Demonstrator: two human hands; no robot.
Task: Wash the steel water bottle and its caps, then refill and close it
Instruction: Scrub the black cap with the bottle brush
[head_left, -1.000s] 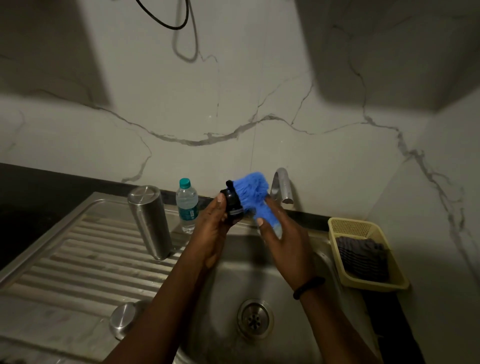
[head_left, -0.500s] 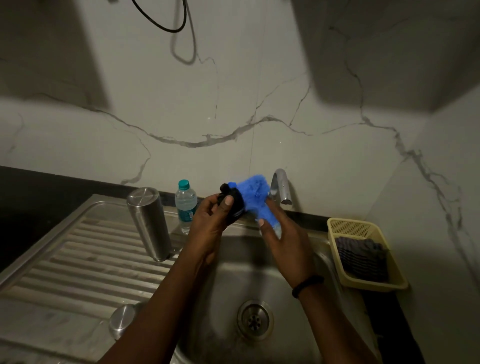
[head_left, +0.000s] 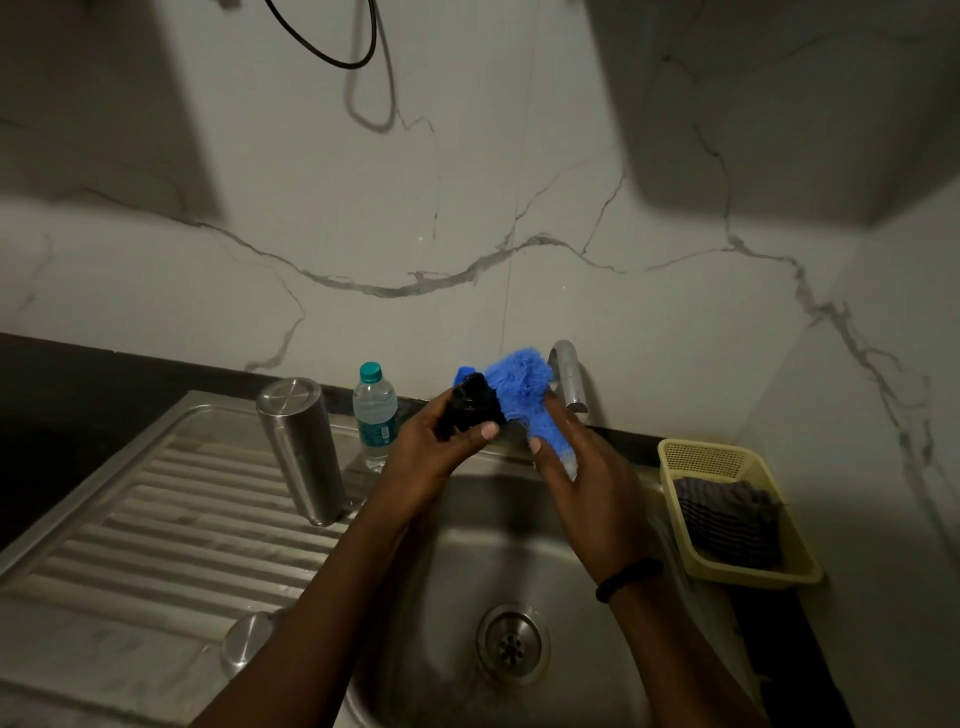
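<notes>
Over the sink basin (head_left: 452, 551), my left hand (head_left: 441, 452) grips a black inner cap (head_left: 470, 408). My right hand (head_left: 576, 467) holds a blue bristle brush (head_left: 524, 395) by its handle, its bristles pressed against the cap's right side. The steel water bottle (head_left: 301, 447) stands upside down on the draining board (head_left: 156, 519) to the left. A round steel outer cap (head_left: 247, 642) lies on the board near the basin's front left, partly hidden by my left forearm.
A small plastic water bottle (head_left: 375, 413) with a teal lid stands behind the steel bottle. The tap (head_left: 569, 379) rises behind the brush. A yellow basket (head_left: 727, 467) holding a dark cloth (head_left: 732, 519) sits right of the sink. The drain (head_left: 513, 643) is in the basin.
My left hand has turned the black cap against the bristles, its thumb shifting lower. The brush stays pressed to the cap. Nothing on the board has moved.
</notes>
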